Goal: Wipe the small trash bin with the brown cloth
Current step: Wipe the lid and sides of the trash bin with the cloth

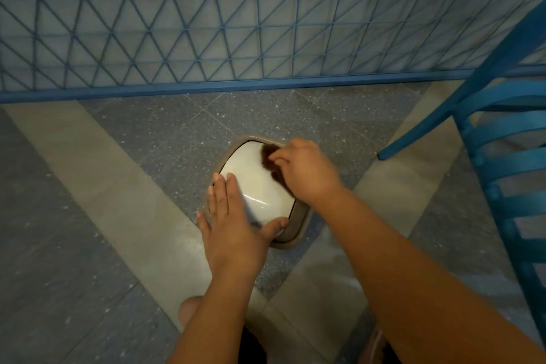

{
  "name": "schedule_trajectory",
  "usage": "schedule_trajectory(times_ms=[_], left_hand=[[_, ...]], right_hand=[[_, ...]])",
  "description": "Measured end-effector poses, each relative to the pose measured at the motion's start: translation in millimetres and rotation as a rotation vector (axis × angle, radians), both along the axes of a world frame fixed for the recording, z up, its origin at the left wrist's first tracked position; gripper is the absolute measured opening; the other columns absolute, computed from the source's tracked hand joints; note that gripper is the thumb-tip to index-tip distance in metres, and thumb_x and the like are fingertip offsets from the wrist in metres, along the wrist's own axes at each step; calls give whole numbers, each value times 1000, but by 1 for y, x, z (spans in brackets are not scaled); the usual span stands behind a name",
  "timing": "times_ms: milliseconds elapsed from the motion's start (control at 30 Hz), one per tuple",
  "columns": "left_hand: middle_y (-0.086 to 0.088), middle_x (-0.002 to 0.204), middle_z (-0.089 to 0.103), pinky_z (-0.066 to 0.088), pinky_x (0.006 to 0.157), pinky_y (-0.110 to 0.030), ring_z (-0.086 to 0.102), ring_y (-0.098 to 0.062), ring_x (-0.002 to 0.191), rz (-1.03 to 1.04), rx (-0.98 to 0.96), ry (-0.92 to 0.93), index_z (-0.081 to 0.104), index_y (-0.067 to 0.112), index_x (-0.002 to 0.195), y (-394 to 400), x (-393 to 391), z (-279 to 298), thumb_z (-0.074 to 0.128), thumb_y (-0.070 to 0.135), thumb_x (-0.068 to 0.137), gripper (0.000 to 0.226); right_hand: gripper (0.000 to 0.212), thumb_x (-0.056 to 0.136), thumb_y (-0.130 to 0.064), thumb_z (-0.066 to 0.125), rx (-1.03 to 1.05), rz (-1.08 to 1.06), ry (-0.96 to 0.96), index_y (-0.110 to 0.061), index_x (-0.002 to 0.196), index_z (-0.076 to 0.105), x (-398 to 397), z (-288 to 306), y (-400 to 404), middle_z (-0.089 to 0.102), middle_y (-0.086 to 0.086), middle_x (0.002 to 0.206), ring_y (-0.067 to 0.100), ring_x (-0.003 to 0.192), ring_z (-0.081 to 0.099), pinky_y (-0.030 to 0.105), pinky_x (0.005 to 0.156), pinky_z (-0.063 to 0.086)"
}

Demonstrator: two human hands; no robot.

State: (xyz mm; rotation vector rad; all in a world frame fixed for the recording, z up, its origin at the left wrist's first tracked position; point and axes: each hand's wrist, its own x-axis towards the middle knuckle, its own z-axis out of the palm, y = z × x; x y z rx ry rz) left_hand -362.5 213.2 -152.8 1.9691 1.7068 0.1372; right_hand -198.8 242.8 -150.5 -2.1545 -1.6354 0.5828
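The small trash bin (298, 230) stands on the floor below me, seen from above: a beige rim around a white swing lid (251, 177). My left hand (233, 224) lies flat on the near left of the lid, fingers spread, thumb hooked at the lid's near edge. My right hand (304, 174) is bunched on the brown cloth (269, 155), pressing it on the lid's far right corner. Only a blurred dark part of the cloth shows beyond my fingers.
A blue chair (502, 156) stands close at the right, one leg ending near the bin. A blue wire-mesh panel (206, 23) with a blue base rail runs across the back. The floor is grey speckled tile with beige bands. My knee (189, 310) shows below.
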Motion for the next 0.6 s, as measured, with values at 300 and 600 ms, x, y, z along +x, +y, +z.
schedule_trajectory(times_ms=[300,600], left_hand=[[8,156,-25,-6,118,-42,-21,-11,144,-28,5,0,-17,27,148,1,1,1,63,58,77,111],[10,156,-24,-8,116,-43,-20,-10,144,-9,1,33,-17,29,148,3,1,0,58,72,70,116]], right_hand=[[25,91,-17,52,154,-100,27,-17,110,68,-33,13,-58,57,2,114,21,107,44,36,88,47],[27,93,-16,48,125,-247,24,-19,113,66,-8,-5,-31,57,4,113,24,106,46,36,88,45]])
